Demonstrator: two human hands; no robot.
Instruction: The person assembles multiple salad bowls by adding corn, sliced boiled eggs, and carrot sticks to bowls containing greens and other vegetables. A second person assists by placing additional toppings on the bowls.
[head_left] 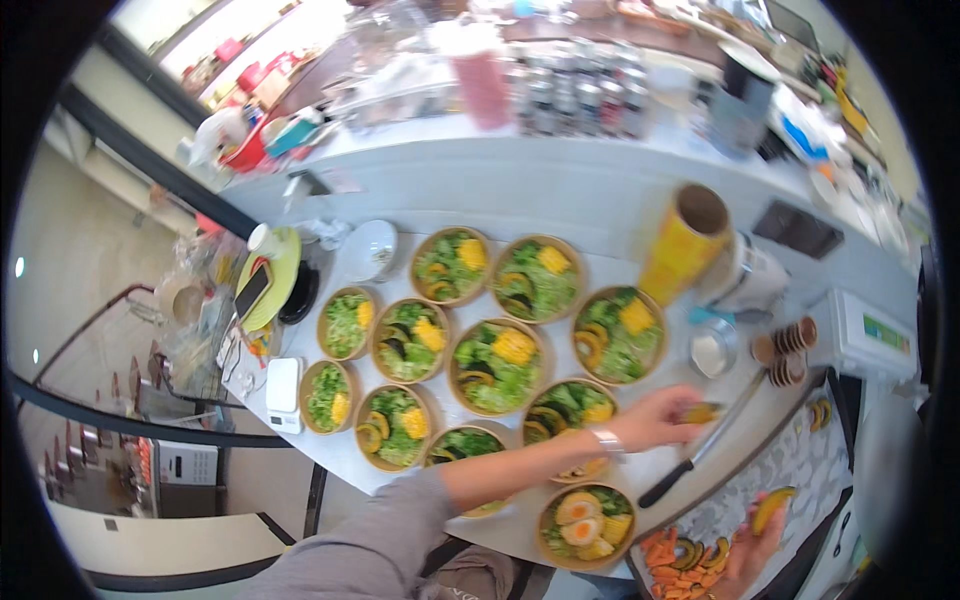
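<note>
My left hand (662, 420) reaches across the counter above the knife (672, 480), its fingers closed on a pumpkin slice (702, 411) with dark rind. Lower right, my right hand (750, 555) pinches another, yellow pumpkin slice (771, 509) over the lined baking tray (745, 500). Carrot pieces (672, 565) and more pumpkin slices lie at the tray's near end. Several round paper bowls hold lettuce, corn and pumpkin, such as the bowl (664, 360) beyond my left hand. One near bowl (545, 545) also has halved eggs (580, 520). My left forearm partly covers some bowls.
A yellow cardboard tube (680, 245) stands at the back right, near a metal bowl (712, 347) and stacked brown cups (790, 350). A white kitchen scale (284, 393) sits at the left edge. A raised ledge (420, 165) with jars runs along the back.
</note>
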